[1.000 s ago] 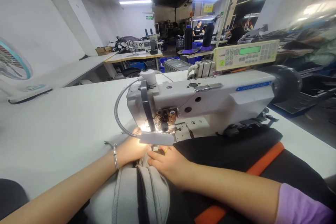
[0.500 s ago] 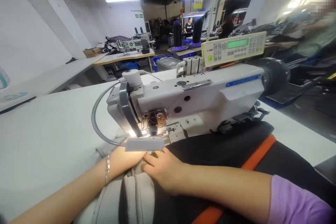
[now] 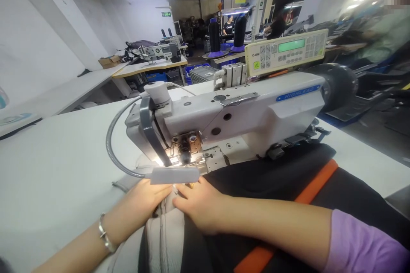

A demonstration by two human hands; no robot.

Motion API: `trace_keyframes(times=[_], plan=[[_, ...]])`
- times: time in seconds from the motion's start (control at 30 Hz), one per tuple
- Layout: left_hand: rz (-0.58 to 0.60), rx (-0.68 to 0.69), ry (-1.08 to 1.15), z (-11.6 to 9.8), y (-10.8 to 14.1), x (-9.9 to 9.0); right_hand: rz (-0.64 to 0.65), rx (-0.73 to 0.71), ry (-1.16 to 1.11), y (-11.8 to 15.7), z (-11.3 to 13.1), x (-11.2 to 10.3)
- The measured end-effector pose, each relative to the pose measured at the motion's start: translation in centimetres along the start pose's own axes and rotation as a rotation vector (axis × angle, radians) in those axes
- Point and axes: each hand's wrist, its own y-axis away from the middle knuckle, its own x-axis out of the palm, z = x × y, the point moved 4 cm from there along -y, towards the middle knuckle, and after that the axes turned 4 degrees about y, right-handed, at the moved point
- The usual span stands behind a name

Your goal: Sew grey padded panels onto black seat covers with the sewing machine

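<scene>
My left hand (image 3: 144,198), with a bracelet at the wrist, grips the left side of a light grey padded fabric piece (image 3: 165,239) with raised seams. Beside it, my right hand (image 3: 201,204) presses its thumb and fingers onto the same piece close to the seam. Both hands are closed, and some fingertips are hidden behind the lamp head (image 3: 174,175). Just beyond them is the needle area of a sewing machine (image 3: 224,111), lit brightly. Black fabric (image 3: 256,175) with an orange strip (image 3: 315,182) joins the grey piece and spreads under my right forearm.
A white tabletop (image 3: 73,158) extends to the left. The lamp's flexible metal neck (image 3: 110,136) curves beside the machine head. Behind stand a control panel (image 3: 286,53) and black thread cones (image 3: 214,38). Another sewing machine (image 3: 160,52) and a seated person (image 3: 228,27) are farther back.
My left hand and wrist have shifted left and toward me, showing more of the grey seam between the hands. My right hand stays nearly in place. The view has tilted slightly.
</scene>
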Motion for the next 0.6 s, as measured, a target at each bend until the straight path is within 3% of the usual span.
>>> trace_keyframes(times=[0.27, 0.43, 0.6], plan=[[-0.031, 0.0, 0.048, 1.2, -0.5, 0.9, -0.108, 0.005, -0.012, 0.1, -0.2, 0.6], [-0.035, -0.003, 0.045, 1.1, -0.7, 0.5, -0.081, 0.002, -0.015, 0.1, -0.1, 0.1], [-0.051, -0.228, -0.159, 1.6, -1.3, 0.1, 0.011, 0.003, 0.001, 0.0, 0.2, -0.4]])
